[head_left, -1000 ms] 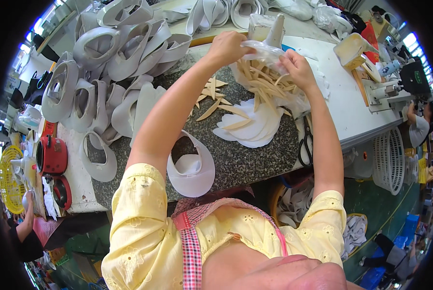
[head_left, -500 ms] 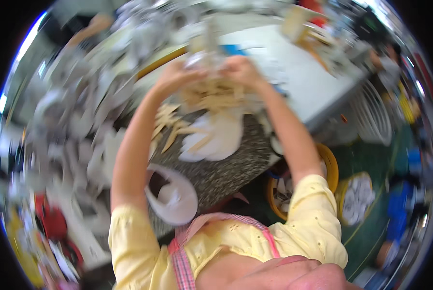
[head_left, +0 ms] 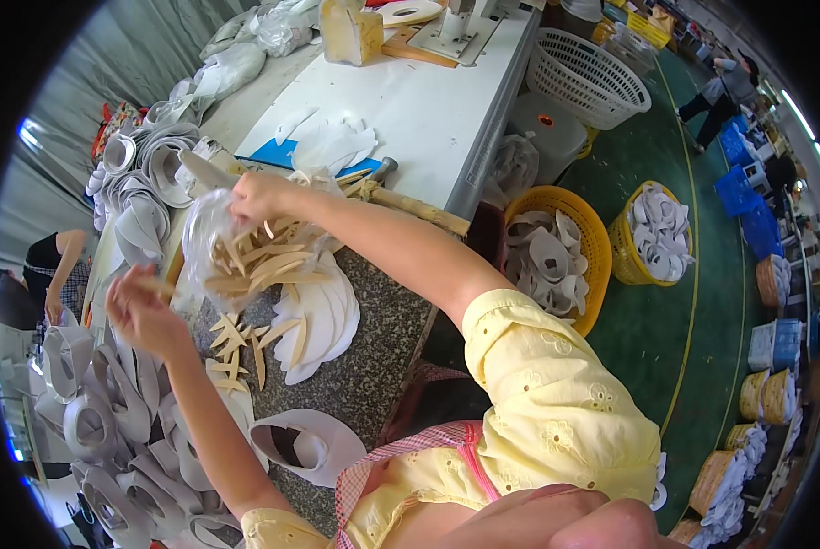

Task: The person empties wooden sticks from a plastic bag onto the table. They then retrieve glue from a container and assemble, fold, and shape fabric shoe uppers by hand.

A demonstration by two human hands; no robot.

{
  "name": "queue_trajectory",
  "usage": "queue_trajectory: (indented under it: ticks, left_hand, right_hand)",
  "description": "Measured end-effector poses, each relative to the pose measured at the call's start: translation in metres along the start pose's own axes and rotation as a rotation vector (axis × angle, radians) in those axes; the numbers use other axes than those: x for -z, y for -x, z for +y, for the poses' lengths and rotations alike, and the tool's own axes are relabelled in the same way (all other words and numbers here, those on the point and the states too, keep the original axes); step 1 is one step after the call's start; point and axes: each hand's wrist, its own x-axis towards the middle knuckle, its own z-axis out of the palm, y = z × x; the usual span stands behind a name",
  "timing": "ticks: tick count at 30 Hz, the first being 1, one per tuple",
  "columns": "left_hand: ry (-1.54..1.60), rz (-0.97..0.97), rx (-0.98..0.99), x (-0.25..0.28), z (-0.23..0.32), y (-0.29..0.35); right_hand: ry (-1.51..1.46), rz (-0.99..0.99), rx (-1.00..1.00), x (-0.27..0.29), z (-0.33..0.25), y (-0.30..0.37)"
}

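Note:
My right hand (head_left: pixel 262 199) is closed on the rim of a clear plastic bag (head_left: pixel 205 240), above the speckled stone slab (head_left: pixel 373 316). Thin, curved tan pieces (head_left: pixel 277 265) fill the bag's mouth and spill out. More tan pieces (head_left: pixel 233 340) lie loose on the slab. Under some of them rests a fanned stack of white flat cutouts (head_left: pixel 332 316). My left hand (head_left: pixel 150 316) is raised left of the bag, smeared by motion; something tan shows at its fingertips, but I cannot make out whether it is held. A grey-white ring-shaped piece (head_left: pixel 337 448) sits near my body.
Grey curved pieces (head_left: pixel 108 403) pile up along the left. Behind the slab are a hammer (head_left: pixel 387 167) and a white tabletop (head_left: pixel 410 101). Yellow baskets (head_left: pixel 602 261) of pale pieces stand on the green floor at right. Another person's arm (head_left: pixel 67 265) shows at far left.
My view has swung, and the picture is sharper. My hands, close together before, are now apart: the left has moved to the left and nearer, while the right grips the bag.

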Motion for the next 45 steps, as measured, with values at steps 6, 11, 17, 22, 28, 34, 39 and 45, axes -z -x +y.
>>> queue_trajectory:
  ticks: [6,11,17,22,28,34,39,45]
  left_hand:
    - [-1.195,-0.919,-0.229,0.063,-0.024,0.049]
    - [-0.773,-0.493,-0.364,0.021,0.014,0.058]
    - [-0.864,-0.192,-0.052,-0.023,-0.021,0.033]
    - [-0.392,-0.686,0.634,-0.008,-0.012,0.019]
    - [0.155,-0.663,0.853,-0.017,-0.035,0.019]
    - [0.331,-0.480,0.877,-0.053,-0.034,0.003]
    - [-0.636,-0.105,-0.330,-0.096,-0.040,-0.010]
    - [-0.599,-0.557,0.031,-0.128,-0.007,0.030]
  right_hand:
    - [-0.301,0.408,-0.148,-0.014,0.027,-0.031]
    - [-0.399,0.183,-0.168,-0.013,-0.016,-0.001]
    - [-0.517,0.065,0.030,0.000,-0.053,0.038]
    - [-0.530,0.026,-0.009,0.020,-0.022,0.037]
    - [-0.600,0.004,-0.072,0.026,-0.014,0.040]
    - [0.066,-0.063,0.004,0.032,-0.003,0.051]
    - [-0.547,0.447,-0.162,0.065,-0.004,0.035]
    - [-1.039,0.671,-0.196,0.082,-0.007,0.040]
